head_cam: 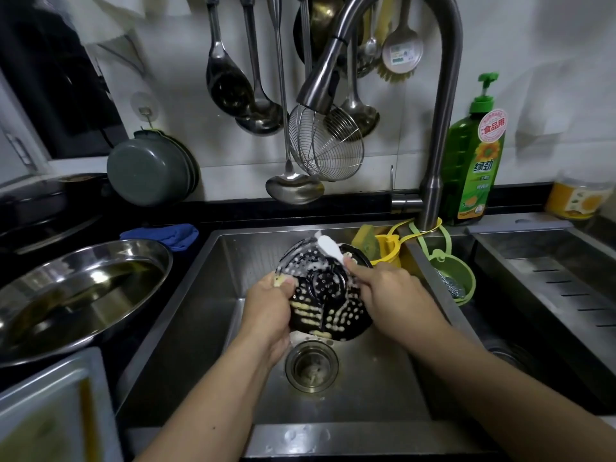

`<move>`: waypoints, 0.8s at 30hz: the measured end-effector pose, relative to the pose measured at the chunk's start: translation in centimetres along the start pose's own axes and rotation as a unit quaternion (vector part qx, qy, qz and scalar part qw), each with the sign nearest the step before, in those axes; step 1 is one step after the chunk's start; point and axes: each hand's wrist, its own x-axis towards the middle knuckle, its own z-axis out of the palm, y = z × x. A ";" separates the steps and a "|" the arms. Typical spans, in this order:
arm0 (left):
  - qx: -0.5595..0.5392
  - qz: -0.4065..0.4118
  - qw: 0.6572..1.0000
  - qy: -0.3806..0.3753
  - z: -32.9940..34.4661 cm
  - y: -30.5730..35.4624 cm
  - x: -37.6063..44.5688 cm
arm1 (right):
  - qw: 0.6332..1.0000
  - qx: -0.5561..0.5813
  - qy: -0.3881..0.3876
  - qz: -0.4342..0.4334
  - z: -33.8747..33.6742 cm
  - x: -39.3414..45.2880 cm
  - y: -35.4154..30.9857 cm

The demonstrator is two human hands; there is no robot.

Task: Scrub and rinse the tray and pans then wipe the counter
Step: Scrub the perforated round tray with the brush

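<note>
Scrubbing step in hand, judged from the suds: a black perforated tray (328,295), round and soapy, was held tilted over the sink (186,315), just above the drain (311,365). No water appeared to run from the faucet (320,91), so the rinse was not yet begun.

Left hand (270,308) curled round the tray's left edge, thumb on the foamy face, steadying it. Right hand (386,295) gripped the handle of a white brush (328,248), whose head lay against the tray's upper rim. The bristles were hidden behind the head; contact there is likely but not certain.

The tray sat between the two hands, touching both, clear of the sink floor.

Next move, by my reckoning: work the brush across the remaining holes, then bring the tray under the faucet to rinse.

A steel pan (78,295) with water in it waited on the tabletop (110,231) to the left, well apart from the hands, with a blue cloth (166,235) behind it.
</note>
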 end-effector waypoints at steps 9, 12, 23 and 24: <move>-0.027 -0.002 0.999 0.020 -0.1 0.2 0.0 | 1.000 0.012 0.013 0.008 0.0 0.0 0.3; -0.035 -0.005 0.999 0.029 -0.2 0.3 0.1 | 0.995 0.056 -0.055 -0.065 0.8 -2.0 -1.7; -0.008 -0.007 1.000 -0.026 0.4 -0.2 -0.2 | 0.996 0.056 -0.033 -0.067 0.7 -0.8 -1.1; -0.006 -0.009 0.999 -0.036 0.5 -0.2 -0.3 | 0.998 0.047 -0.011 -0.039 0.4 -0.1 -0.6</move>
